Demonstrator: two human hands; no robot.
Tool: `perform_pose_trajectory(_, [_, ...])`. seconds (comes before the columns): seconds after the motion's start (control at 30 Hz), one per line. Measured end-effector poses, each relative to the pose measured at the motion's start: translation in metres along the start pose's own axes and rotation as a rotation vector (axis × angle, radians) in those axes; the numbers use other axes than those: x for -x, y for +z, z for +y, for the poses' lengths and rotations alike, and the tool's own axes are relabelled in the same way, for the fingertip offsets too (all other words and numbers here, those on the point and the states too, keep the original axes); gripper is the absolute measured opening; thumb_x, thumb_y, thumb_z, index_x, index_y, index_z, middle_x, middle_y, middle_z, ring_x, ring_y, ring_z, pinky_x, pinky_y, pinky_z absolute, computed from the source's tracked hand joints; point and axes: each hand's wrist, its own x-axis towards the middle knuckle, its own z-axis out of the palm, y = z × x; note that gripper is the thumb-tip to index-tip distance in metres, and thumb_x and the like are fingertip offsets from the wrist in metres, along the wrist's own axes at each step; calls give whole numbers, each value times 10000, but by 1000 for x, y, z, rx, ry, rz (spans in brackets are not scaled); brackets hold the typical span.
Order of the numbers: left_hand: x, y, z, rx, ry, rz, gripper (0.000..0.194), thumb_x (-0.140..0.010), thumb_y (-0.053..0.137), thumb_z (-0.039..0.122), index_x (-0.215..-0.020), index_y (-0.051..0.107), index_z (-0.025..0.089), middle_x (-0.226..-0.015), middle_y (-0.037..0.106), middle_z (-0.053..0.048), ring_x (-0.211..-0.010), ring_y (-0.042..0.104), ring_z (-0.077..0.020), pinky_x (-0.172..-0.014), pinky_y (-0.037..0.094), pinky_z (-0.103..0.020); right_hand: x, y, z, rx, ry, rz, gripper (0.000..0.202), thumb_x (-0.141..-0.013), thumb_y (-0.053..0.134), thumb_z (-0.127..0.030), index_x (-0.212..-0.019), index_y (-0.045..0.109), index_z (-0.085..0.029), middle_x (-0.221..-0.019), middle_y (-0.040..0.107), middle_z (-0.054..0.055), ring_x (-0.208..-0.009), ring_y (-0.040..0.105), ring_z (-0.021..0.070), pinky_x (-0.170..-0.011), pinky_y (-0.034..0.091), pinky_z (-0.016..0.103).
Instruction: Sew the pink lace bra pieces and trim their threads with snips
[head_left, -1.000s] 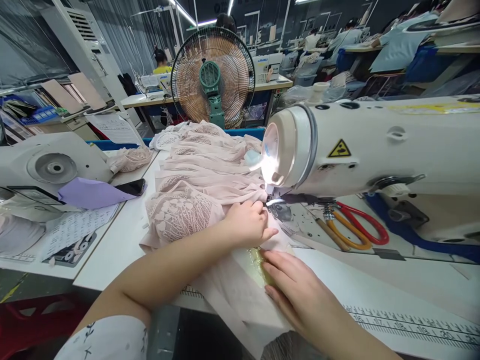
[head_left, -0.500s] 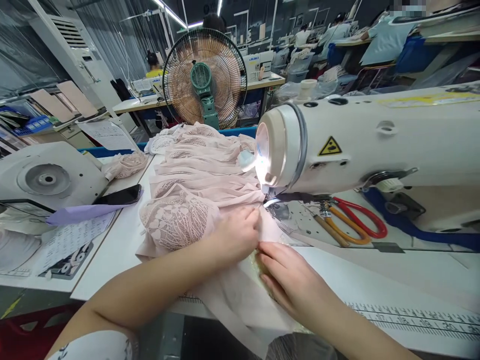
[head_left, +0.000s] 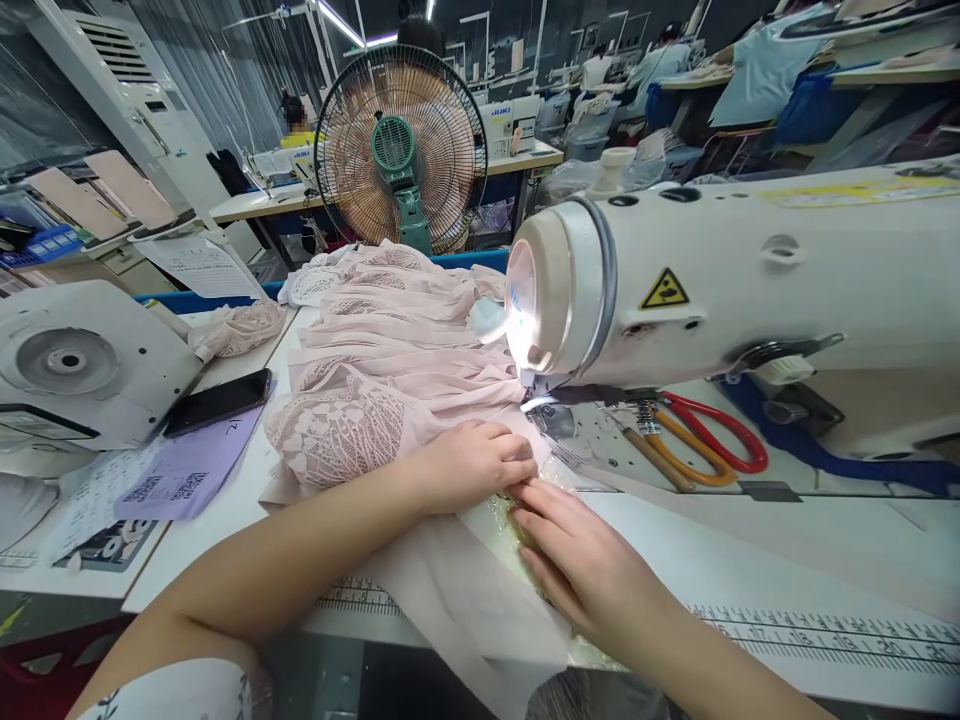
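Note:
Pale pink fabric runs from the sewing machine across the table's front edge and hangs down. My left hand lies over it just before the needle area, fingers curled down and pressed together on the cloth. My right hand touches the left fingertips, its fingers bent on the fabric edge and thumb lower down; what lies under its fingertips is partly hidden. A shiny yellowish strip shows between the hands. Beside my left forearm is a lace cup of a bra.
Several pink lace pieces are heaped behind the hands. Red and orange-handled scissors lie under the machine arm. A phone rests on a purple paper at left. A large fan stands beyond; people sit farther back.
My left hand has shifted slightly forward and right, its fingers now meeting the right fingertips. The right hand stays nearly in place. The view turned slightly, and more purple paper shows.

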Motion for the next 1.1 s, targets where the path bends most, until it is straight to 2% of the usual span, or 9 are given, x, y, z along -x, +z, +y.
perform_pose_trajectory(0.1, [-1, 1, -7, -25, 43, 54, 272, -991, 385, 247, -1102, 624, 179, -1166, 635, -60, -1089, 526, -214, -944, 400, -367, 3, 0, 2, 44, -4, 14, 217, -883, 463, -130, -1031, 619, -105, -1172, 627, 191, -1143, 566, 278, -943, 525, 437])
perform_pose_trajectory(0.3, [-3, -1, -11, -59, 110, 123, 271, -994, 385, 241, -1086, 635, 190, -1145, 664, -56, -1092, 546, -196, -965, 381, -384, 4, -2, 2, 26, 9, 79, 191, -883, 469, -136, -994, 625, -137, -1123, 658, 164, -1102, 603, 257, -925, 542, 407])
perform_pose_trajectory(0.53, [-8, 0, -20, -111, 134, 188, 239, -979, 437, 250, -1004, 667, 191, -1084, 693, -32, -1054, 579, -198, -1052, 342, -435, 6, -1, 4, 15, 23, 75, 186, -886, 477, -140, -995, 627, -141, -1138, 655, 164, -1134, 590, 261, -935, 539, 417])
perform_pose_trajectory(0.77, [-11, -4, -25, -198, 134, 175, 315, -987, 400, 216, -887, 699, 203, -1089, 685, -7, -1076, 572, -186, -1098, 321, -438, 7, 0, 5, 12, 32, 57, 178, -886, 488, -127, -1000, 626, -128, -1160, 643, 172, -1153, 575, 256, -956, 529, 413])
perform_pose_trajectory(0.97, [-9, 0, -24, -216, 123, 222, 308, -968, 433, 193, -803, 693, 195, -930, 690, -11, -1044, 577, -194, -1091, 331, -475, 7, -1, 5, 5, 46, 45, 174, -893, 478, -130, -993, 620, -137, -1157, 647, 166, -1153, 573, 257, -954, 530, 423])
perform_pose_trajectory(1.1, [-9, 2, -25, -220, 111, 208, 298, -969, 436, 194, -804, 685, 200, -912, 689, -11, -1032, 577, -179, -1091, 328, -463, 6, -1, 4, 3, 47, 65, 167, -892, 477, -130, -976, 621, -140, -1150, 650, 163, -1143, 583, 247, -962, 526, 409])
